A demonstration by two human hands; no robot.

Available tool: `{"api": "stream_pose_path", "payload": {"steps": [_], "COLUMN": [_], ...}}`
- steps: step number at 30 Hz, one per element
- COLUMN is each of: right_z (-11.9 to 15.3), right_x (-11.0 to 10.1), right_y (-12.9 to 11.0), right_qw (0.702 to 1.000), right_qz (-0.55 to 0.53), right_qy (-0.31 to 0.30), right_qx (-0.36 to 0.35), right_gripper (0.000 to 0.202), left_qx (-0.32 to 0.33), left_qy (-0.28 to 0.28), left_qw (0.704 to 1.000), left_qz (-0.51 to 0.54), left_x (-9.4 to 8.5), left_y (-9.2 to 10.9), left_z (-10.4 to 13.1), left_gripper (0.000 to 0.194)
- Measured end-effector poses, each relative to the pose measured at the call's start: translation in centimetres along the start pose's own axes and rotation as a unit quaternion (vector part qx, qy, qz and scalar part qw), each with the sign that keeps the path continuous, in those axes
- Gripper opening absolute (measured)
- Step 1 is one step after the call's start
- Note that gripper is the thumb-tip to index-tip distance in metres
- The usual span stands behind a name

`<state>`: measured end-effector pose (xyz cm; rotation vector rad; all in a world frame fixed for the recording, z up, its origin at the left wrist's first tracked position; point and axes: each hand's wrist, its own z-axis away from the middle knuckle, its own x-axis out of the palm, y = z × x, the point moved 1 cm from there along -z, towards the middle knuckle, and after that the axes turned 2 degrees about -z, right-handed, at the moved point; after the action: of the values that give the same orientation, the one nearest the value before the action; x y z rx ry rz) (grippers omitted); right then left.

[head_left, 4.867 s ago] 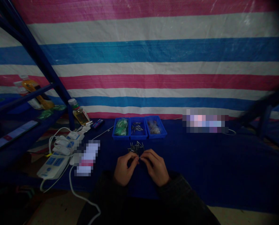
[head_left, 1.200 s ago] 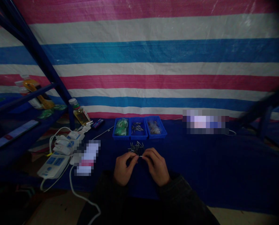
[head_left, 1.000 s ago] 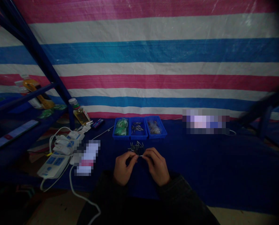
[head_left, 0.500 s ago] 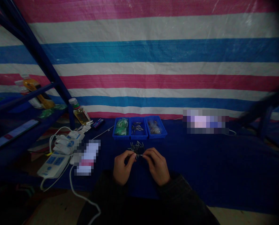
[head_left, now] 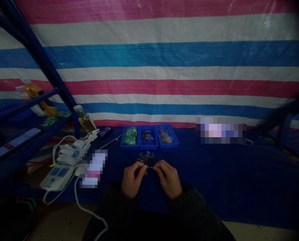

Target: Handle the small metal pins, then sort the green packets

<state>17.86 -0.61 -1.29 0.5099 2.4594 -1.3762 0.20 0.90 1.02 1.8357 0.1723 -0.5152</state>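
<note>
Between my two hands is a thin metal rod (head_left: 150, 167), its ends pinched by the fingertips. My left hand (head_left: 133, 179) grips the left end, my right hand (head_left: 168, 179) the right end. Just beyond the fingers lies a loose pile of short metal rods (head_left: 147, 156) on the blue table. Three blue trays stand in a row behind it: the left tray (head_left: 130, 146) holds green packets, the middle tray (head_left: 148, 147) some metal rods, the right tray (head_left: 169, 146) small parts in clear plastic.
At the left are a power strip (head_left: 54, 179) with plugs and white cables, a blurred phone (head_left: 94, 169) and a bottle (head_left: 87, 123) by the blue frame (head_left: 66, 95). Another blurred screen (head_left: 216, 130) stands at the back right. A striped sheet (head_left: 151, 73) hangs behind.
Both hands remain close together over the same spot. The rod between the fingertips has shifted slightly toward me.
</note>
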Motion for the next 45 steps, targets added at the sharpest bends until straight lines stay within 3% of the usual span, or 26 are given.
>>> {"api": "stream_pose_path", "payload": {"steps": [17,27,35,39,43,45], "right_z": [0.3,0.4,-0.2,-1.9,-5.7,-7.4], "right_x": [0.6,0.5,-0.3,-0.7,-1.1,-1.1], "right_y": [0.7,0.8,-0.3,-0.8,-0.1,0.5], "right_qw": [0.999,0.999,0.999,0.999,0.989,0.986], "right_qz": [-0.024,0.001,-0.029,-0.011,0.045,0.062], "right_qy": [-0.013,-0.010,0.023,0.048,0.126,0.130], "right_qx": [-0.024,-0.032,0.003,0.018,0.060,0.085], "right_gripper": [0.013,0.015,0.013,0.013,0.013,0.015], "left_qx": [0.010,0.007,0.006,-0.004,-0.011,-0.011], "left_qy": [-0.040,-0.026,0.024,0.063,0.088,0.091], "left_qw": [0.999,0.999,1.000,0.998,0.996,0.996], "left_qz": [-0.012,-0.018,-0.004,0.008,0.017,0.018], "left_x": [0.3,0.4,0.4,0.1,-0.1,-0.2], "left_y": [-0.1,-0.3,-0.1,-0.2,-0.5,-0.5], "left_z": [0.0,0.0,0.1,0.2,0.3,0.3], "left_gripper": [0.022,0.017,0.017,0.018,0.018,0.018]}}
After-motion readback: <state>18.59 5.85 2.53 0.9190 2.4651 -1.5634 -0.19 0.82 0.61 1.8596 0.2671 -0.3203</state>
